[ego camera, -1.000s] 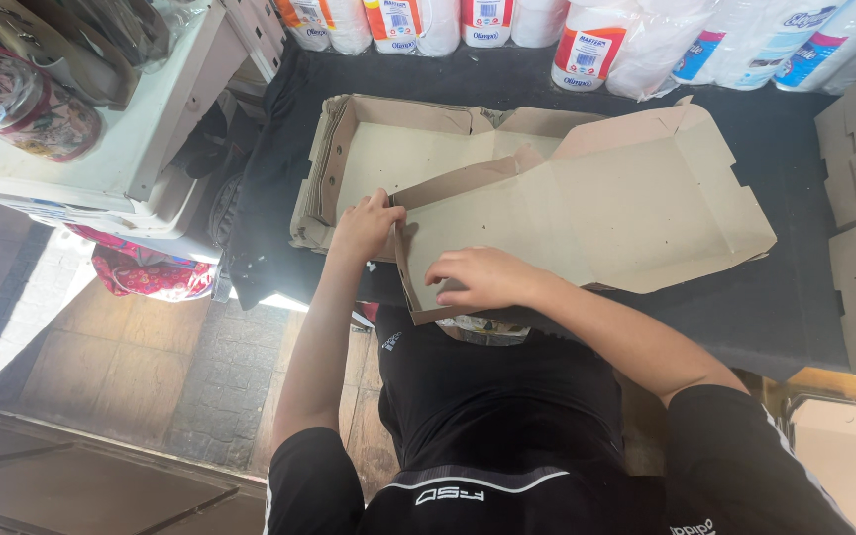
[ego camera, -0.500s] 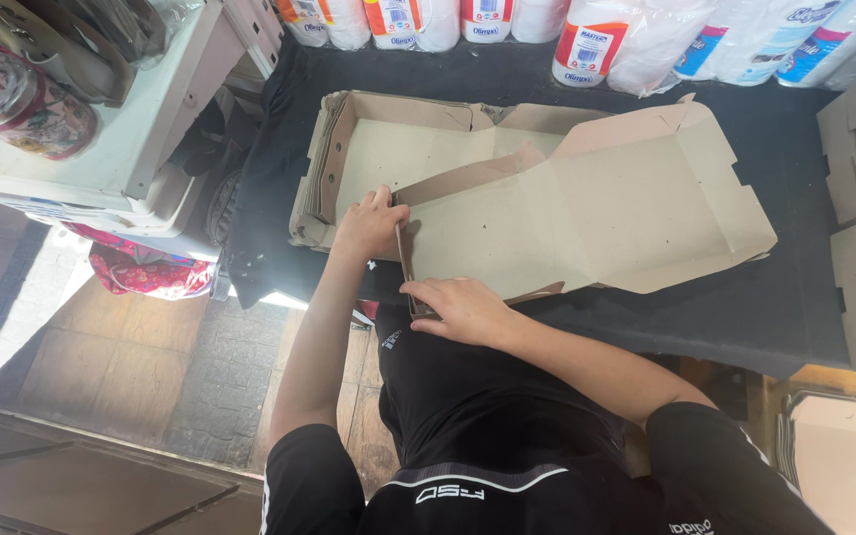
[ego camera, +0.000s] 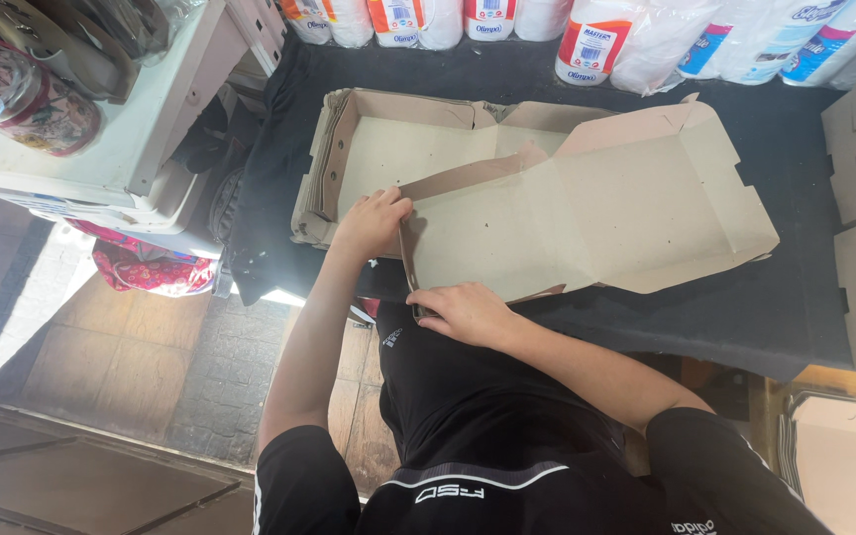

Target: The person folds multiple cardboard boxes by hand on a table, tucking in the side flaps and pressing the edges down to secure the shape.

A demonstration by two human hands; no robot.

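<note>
fingers of left hand (ego camera: 373,220) and right hand (ego camera: 464,311) grasp cardboard box blank (ego camera: 587,213) wall flaps.

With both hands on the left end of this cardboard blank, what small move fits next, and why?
Probably press the raised side flap fully upright along its crease. The left hand grips the flap's far end and the right hand its near end, while the rest of the cardboard blank lies open atop the stack of flat blanks. The flap looks only partly folded.
</note>
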